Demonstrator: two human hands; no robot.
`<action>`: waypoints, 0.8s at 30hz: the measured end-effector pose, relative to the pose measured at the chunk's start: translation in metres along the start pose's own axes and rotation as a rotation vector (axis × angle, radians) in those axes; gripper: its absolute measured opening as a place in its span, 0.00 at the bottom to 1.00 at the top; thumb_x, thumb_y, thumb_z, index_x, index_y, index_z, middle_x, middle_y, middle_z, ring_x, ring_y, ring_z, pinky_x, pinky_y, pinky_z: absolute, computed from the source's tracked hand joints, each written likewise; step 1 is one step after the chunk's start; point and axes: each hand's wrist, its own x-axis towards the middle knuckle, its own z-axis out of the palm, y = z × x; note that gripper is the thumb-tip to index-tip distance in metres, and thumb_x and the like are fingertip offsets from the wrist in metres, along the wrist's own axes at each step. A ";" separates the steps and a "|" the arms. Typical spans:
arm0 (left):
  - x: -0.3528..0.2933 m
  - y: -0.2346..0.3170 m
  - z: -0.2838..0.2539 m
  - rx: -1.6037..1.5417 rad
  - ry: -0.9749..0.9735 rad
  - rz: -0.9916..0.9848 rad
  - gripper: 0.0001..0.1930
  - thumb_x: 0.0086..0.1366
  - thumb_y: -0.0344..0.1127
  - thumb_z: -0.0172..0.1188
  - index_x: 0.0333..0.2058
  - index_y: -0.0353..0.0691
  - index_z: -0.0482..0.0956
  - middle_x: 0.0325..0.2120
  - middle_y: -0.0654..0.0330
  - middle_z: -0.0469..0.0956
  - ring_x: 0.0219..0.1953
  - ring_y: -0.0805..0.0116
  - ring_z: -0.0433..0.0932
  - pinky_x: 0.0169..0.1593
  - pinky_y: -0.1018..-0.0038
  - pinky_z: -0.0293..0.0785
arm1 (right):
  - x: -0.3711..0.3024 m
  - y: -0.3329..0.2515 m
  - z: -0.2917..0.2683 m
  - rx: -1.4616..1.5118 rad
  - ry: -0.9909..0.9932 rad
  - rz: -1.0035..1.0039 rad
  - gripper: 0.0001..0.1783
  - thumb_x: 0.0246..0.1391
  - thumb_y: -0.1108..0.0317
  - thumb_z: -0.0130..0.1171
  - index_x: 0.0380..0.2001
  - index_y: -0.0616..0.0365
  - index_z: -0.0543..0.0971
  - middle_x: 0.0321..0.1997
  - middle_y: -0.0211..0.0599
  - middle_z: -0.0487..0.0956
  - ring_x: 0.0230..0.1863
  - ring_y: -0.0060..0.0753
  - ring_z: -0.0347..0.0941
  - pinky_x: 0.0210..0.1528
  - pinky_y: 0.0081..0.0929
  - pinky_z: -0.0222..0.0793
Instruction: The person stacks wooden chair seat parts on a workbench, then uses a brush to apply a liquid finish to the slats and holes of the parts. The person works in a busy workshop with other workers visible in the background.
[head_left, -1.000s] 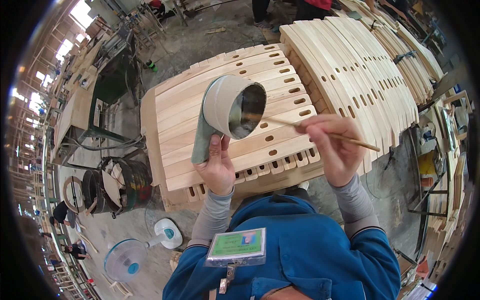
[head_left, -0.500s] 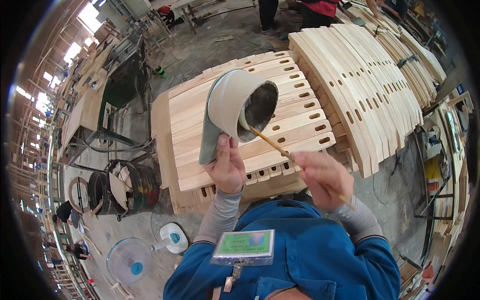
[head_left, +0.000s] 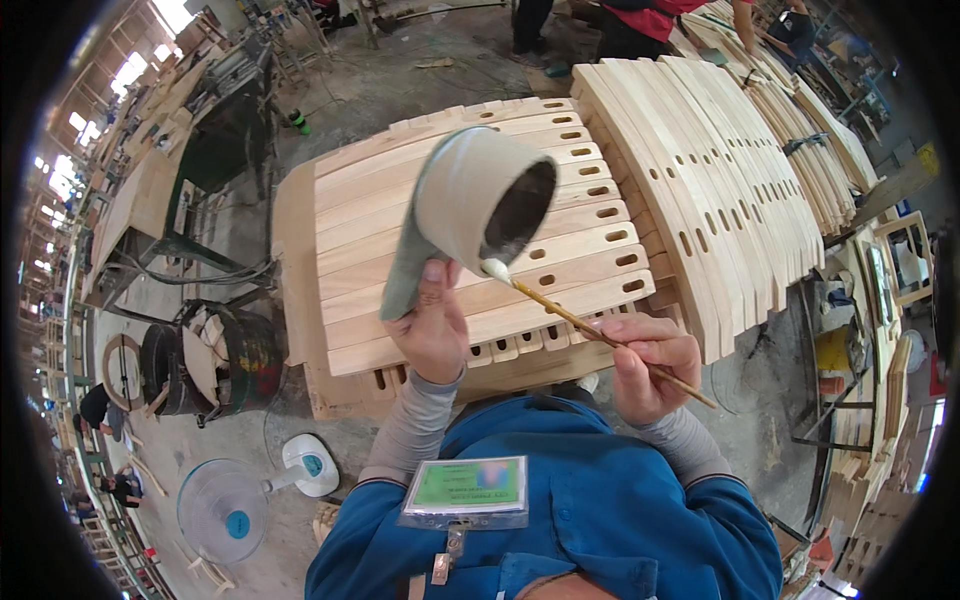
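My left hand (head_left: pixel 436 330) is closed on the grey-green tail of a rolled, cup-like tan sleeve (head_left: pixel 462 195), lifted above a stack of wooden slats. The sleeve's dark hollow end faces right; what lies inside is hard to make out. Between the fingers and thumb of my right hand (head_left: pixel 655 365), a thin brown stick (head_left: pixel 562 312) slants up to the left. A white, pasty blob (head_left: pixel 495 268) coats its tip, at the lower lip of the sleeve's opening. Small lumps show along the stick.
Pale slotted slats (head_left: pixel 400 260) lie stacked before me, beside a second stack of curved slats (head_left: pixel 700 170). Left stand a dark bin of scraps (head_left: pixel 235 360), a fan (head_left: pixel 225 510) and a workbench (head_left: pixel 150 200). A person in red (head_left: pixel 640 20) stands beyond.
The stick's tip has drawn out of the sleeve's opening to its lower lip, showing the white blob. My right hand has turned, its fingers now more extended along the stick.
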 end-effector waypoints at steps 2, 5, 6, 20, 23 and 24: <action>-0.001 -0.007 -0.019 0.014 0.043 -0.016 0.12 0.59 0.24 0.51 0.43 0.33 0.72 0.41 0.55 0.73 0.44 0.66 0.73 0.47 0.68 0.71 | 0.001 0.000 -0.005 0.031 0.075 0.071 0.06 0.48 0.83 0.50 0.30 0.68 0.66 0.33 0.56 0.74 0.33 0.46 0.76 0.34 0.35 0.76; 0.001 -0.003 -0.033 0.163 0.220 -0.127 0.12 0.60 0.26 0.51 0.44 0.34 0.71 0.41 0.58 0.73 0.44 0.68 0.72 0.49 0.67 0.70 | 0.040 0.012 -0.035 -0.282 0.097 0.256 0.04 0.50 0.78 0.51 0.29 0.67 0.69 0.27 0.46 0.77 0.29 0.31 0.76 0.30 0.20 0.71; 0.002 -0.002 -0.037 0.187 0.233 -0.144 0.13 0.60 0.27 0.50 0.45 0.34 0.70 0.42 0.58 0.72 0.44 0.68 0.71 0.50 0.67 0.70 | 0.063 0.015 -0.043 -0.353 0.111 0.369 0.04 0.51 0.75 0.51 0.28 0.67 0.69 0.26 0.44 0.77 0.29 0.28 0.75 0.33 0.21 0.71; -0.014 -0.015 -0.058 0.218 0.201 -0.260 0.15 0.63 0.30 0.46 0.48 0.34 0.65 0.46 0.57 0.68 0.47 0.67 0.69 0.52 0.64 0.67 | 0.130 0.125 -0.123 -0.644 -0.155 0.652 0.08 0.52 0.69 0.54 0.26 0.64 0.71 0.22 0.33 0.74 0.23 0.20 0.72 0.27 0.15 0.71; -0.014 -0.016 -0.059 0.210 0.205 -0.266 0.15 0.63 0.30 0.46 0.48 0.34 0.65 0.46 0.57 0.68 0.47 0.67 0.69 0.52 0.64 0.67 | 0.133 0.122 -0.121 -0.713 -0.176 0.594 0.08 0.52 0.69 0.54 0.27 0.64 0.71 0.23 0.32 0.74 0.23 0.19 0.72 0.27 0.15 0.71; -0.014 -0.016 -0.060 0.207 0.204 -0.272 0.15 0.63 0.30 0.46 0.48 0.34 0.65 0.46 0.58 0.68 0.47 0.67 0.69 0.52 0.64 0.67 | 0.133 0.125 -0.116 -0.670 -0.195 0.583 0.08 0.52 0.69 0.54 0.27 0.64 0.71 0.23 0.32 0.74 0.24 0.20 0.72 0.27 0.16 0.71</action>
